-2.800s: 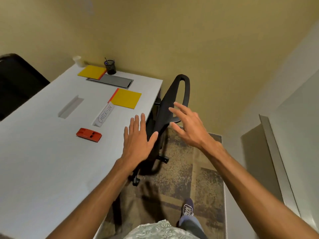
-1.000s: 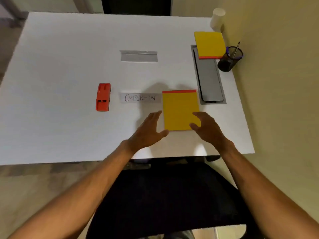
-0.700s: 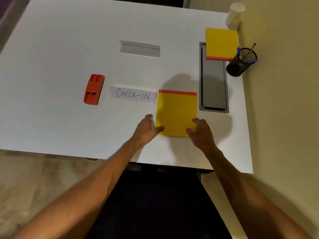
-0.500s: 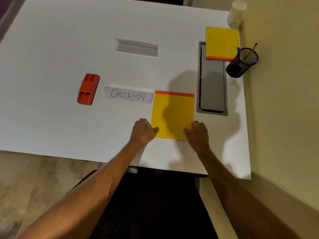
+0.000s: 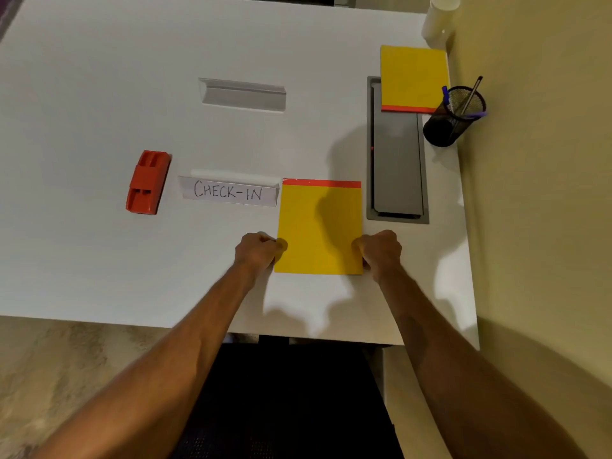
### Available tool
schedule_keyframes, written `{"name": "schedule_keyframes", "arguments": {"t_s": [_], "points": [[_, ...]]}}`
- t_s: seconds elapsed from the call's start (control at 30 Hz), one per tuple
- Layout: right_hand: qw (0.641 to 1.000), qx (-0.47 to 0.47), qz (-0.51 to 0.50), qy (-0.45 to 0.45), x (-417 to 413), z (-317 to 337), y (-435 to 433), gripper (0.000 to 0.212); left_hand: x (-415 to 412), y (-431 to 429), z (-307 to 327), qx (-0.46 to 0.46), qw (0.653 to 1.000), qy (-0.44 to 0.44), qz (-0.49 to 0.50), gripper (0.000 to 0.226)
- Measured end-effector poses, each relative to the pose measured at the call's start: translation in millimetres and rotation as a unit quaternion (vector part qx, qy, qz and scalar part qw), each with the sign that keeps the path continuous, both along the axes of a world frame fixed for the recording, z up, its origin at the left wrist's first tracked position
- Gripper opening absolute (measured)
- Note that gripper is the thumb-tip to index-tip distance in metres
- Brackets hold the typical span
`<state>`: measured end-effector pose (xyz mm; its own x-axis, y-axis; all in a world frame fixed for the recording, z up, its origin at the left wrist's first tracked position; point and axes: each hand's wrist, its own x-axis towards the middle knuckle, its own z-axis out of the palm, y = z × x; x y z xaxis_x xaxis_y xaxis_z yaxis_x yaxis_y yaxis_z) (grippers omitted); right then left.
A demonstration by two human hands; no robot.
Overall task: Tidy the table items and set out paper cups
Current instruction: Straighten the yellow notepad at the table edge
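A yellow notepad [image 5: 319, 226] with a red top strip lies flat on the white table [image 5: 99, 260] near the front edge. My left hand [image 5: 256, 251] pinches its lower left edge and my right hand [image 5: 381, 251] pinches its lower right edge. A second yellow notepad [image 5: 414, 77] lies at the far right, overlapping a grey cable hatch [image 5: 397, 167]. A stack of white paper cups [image 5: 438, 18] stands in the far right corner. A "CHECK-IN" sign [image 5: 228, 192] lies left of the held pad.
A red stapler [image 5: 147, 182] lies left of the sign. An empty clear sign holder [image 5: 243, 94] sits farther back. A black mesh pen cup [image 5: 455, 115] stands at the right edge by the yellow wall. A dark chair [image 5: 284, 399] sits under the table's front edge.
I turned from beside the chair to face the table. Both hands reached down to the near yellow notepad and closed on its lower corners.
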<state>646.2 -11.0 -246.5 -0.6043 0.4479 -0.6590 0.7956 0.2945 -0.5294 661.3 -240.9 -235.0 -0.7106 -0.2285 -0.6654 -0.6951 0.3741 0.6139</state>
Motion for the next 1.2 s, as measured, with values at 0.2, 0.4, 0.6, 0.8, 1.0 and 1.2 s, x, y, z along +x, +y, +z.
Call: {"name": "schedule_keyframes", "arguments": {"t_s": [0.2, 0.4, 0.6, 0.8, 1.0, 1.2], "points": [[0.999, -0.010, 0.034, 0.026, -4.4, 0.7, 9.1, 0.013, -4.0, -0.4, 0.9, 0.038, 0.999, 0.013, 0.024, 0.013], [0.991, -0.008, 0.049, 0.127, 11.9, 21.9, 38.4, 0.014, -1.0, 15.9, 19.0, 0.139, 0.990, -0.002, 0.028, 0.016], [0.984, 0.057, 0.075, 0.149, 40.8, 38.3, 89.7, 0.031, 7.8, 61.6, 29.0, 0.213, 0.976, -0.035, 0.024, 0.018], [0.985, 0.126, 0.051, 0.108, 83.6, 36.2, 137.2, 0.022, 39.4, 126.8, 13.2, 0.192, 0.979, -0.061, 0.030, 0.020], [0.978, 0.179, 0.060, 0.092, 110.7, 27.0, 159.7, 0.019, 71.9, 170.8, -0.3, 0.108, 0.993, -0.049, 0.027, 0.026], [0.972, 0.198, 0.093, 0.082, 121.0, 12.7, 167.4, 0.017, 81.4, 187.6, -11.3, 0.074, 0.997, -0.033, 0.016, 0.019]]}}
